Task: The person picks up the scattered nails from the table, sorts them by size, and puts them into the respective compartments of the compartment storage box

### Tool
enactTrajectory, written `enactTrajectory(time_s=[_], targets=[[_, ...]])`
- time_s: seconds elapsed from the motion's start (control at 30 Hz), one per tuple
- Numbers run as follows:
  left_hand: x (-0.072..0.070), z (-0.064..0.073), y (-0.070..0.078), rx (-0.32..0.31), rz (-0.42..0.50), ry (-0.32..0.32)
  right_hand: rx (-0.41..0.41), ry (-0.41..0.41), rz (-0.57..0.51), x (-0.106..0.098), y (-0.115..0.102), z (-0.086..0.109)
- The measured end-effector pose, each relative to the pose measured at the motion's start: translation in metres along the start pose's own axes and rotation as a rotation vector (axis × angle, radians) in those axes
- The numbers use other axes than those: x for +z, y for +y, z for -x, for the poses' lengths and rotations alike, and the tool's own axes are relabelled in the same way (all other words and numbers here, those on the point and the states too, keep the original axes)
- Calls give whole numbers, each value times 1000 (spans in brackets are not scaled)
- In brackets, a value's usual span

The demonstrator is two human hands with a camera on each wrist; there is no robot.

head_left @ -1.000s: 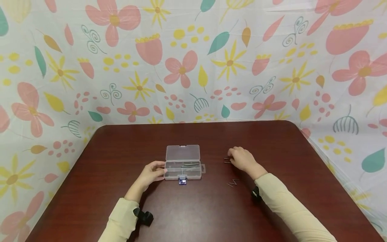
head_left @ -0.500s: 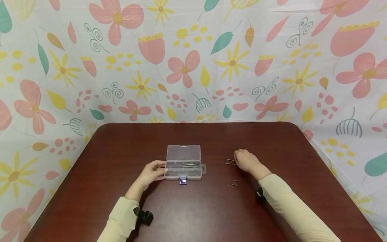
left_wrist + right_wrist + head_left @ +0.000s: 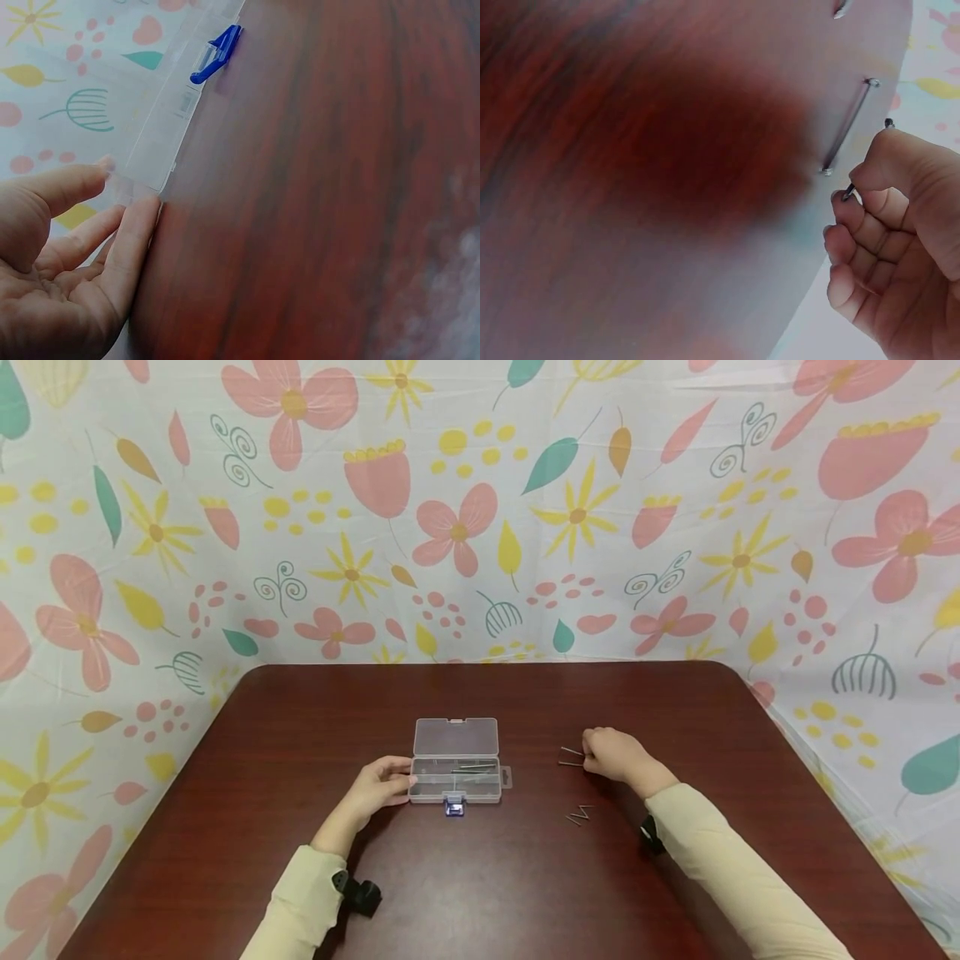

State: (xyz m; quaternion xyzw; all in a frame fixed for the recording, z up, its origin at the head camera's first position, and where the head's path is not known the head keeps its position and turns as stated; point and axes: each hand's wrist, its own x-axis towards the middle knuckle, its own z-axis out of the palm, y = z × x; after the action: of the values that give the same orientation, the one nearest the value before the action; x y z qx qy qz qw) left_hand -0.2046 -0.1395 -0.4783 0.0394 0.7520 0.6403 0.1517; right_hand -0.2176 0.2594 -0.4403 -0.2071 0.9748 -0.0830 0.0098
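A clear plastic box (image 3: 456, 787) lies with its lid (image 3: 456, 737) raised back, several long screws (image 3: 474, 768) inside. My left hand (image 3: 377, 789) holds the box's left end, thumb on one side and fingers on the other, as the left wrist view shows. In the right wrist view, my right hand (image 3: 904, 225) pinches a long metal screw (image 3: 889, 123) between thumb and index finger. Its other fingers are curled loosely. Just beside it on the table lies another long screw (image 3: 847, 127). Several shorter screws (image 3: 579, 816) lie nearer the person.
The dark red wooden table (image 3: 480, 885) ends at a flowered cloth (image 3: 457, 527) at the back. A blue latch (image 3: 454, 807) sticks out from the box's front, and a hanging tab (image 3: 507, 777) from its right end.
My right hand has shifted slightly right, and the far long screw has changed its slant, now pinched. My left hand stays at the box. The head view has shifted slightly.
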Motion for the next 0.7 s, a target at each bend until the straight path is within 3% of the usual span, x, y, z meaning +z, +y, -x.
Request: enactTrajectory(time_s=[0.37, 0.7], targets=[[0, 0, -1, 12, 9, -4, -120, 131, 21, -13, -24, -6], [1, 3, 2, 35, 0, -31, -227, 170, 29, -24, -58, -18]])
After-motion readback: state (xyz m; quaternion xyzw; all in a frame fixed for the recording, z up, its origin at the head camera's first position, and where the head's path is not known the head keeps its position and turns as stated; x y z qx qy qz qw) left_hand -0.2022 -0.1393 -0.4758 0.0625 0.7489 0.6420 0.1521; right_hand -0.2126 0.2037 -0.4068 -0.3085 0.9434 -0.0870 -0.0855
